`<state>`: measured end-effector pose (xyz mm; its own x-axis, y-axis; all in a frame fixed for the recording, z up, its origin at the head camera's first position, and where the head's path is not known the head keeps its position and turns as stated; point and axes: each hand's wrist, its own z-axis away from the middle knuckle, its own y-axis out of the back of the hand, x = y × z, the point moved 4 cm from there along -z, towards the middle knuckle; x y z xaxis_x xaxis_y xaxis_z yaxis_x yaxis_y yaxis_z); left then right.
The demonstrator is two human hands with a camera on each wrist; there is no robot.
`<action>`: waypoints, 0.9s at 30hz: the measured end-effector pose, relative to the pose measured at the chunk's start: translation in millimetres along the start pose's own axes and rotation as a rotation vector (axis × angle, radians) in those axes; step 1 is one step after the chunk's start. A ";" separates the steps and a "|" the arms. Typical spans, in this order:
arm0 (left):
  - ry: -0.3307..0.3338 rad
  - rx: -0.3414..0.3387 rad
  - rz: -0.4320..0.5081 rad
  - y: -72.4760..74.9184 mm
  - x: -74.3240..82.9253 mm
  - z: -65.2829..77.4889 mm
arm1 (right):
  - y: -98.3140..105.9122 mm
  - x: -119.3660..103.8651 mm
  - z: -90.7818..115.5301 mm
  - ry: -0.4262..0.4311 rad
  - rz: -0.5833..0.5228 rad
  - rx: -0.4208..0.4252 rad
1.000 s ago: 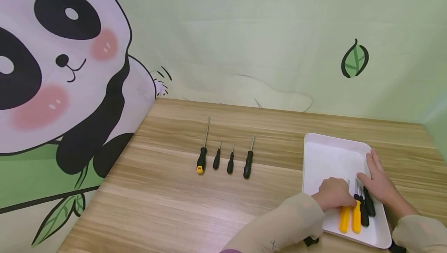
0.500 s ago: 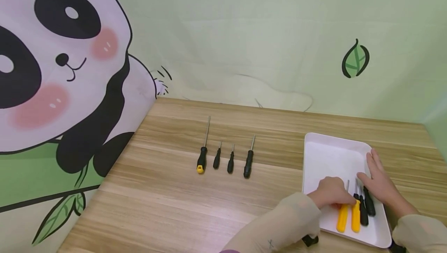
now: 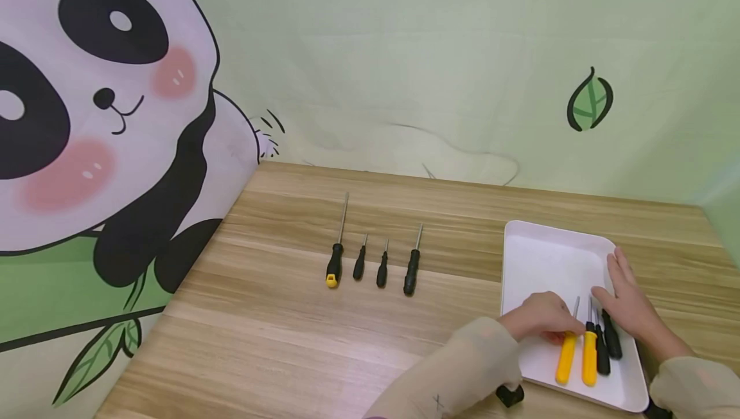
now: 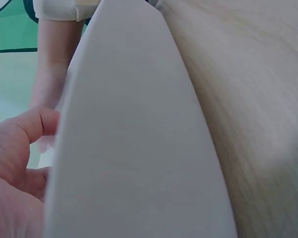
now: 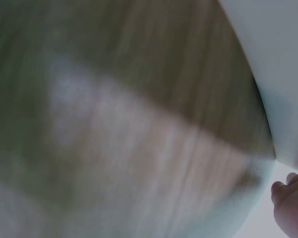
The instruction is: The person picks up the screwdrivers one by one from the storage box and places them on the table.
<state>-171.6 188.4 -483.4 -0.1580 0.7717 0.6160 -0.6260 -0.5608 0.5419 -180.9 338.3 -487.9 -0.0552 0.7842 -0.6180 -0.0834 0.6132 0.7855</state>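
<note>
My left hand (image 3: 540, 316) reaches over the near left side of a white tray (image 3: 532, 252). Its thumb and forefinger pinch a yellow-handled screwdriver (image 3: 566, 361) near the top of the handle, which lies slanted in the tray. Just right of it lie a second yellow-handled screwdriver (image 3: 589, 360) and a black-handled one (image 3: 602, 349), then another black-handled screwdriver (image 3: 611, 337) by the right wall. My right hand (image 3: 630, 297) rests on the tray's right rim, fingers extended and thumb inside. In the left wrist view the tray wall (image 4: 139, 124) hides part of the left hand (image 4: 12, 153).
Several screwdrivers lie in a row on the wooden table (image 3: 277, 342): a long black-and-yellow one (image 3: 334, 266), two small black ones, the left (image 3: 358, 263) and the right (image 3: 382, 270), and a larger black one (image 3: 411, 272). A panda-printed wall covering (image 3: 347, 72) stands behind.
My left hand has shifted slightly left, and the left yellow-handled screwdriver's handle has swung a little left, away from the second one. My right hand has stayed on the rim.
</note>
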 end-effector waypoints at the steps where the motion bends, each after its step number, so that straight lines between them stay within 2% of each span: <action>1: -0.001 -0.005 0.020 0.6 -0.5 0.5 | 0.2 -0.6 0.5 -0.003 -0.002 0.000; 20: 0.002 -0.092 0.363 13.3 -6.7 0.6 | -0.3 0.2 1.1 -0.007 0.005 0.005; 27: -0.041 -0.109 0.424 19.8 -4.7 -1.1 | -0.3 0.2 0.8 -0.002 0.015 0.006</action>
<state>-184.1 174.0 -476.2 -0.3897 0.4664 0.7941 -0.5897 -0.7887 0.1738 -180.1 338.4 -488.3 -0.0541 0.7937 -0.6059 -0.0768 0.6017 0.7950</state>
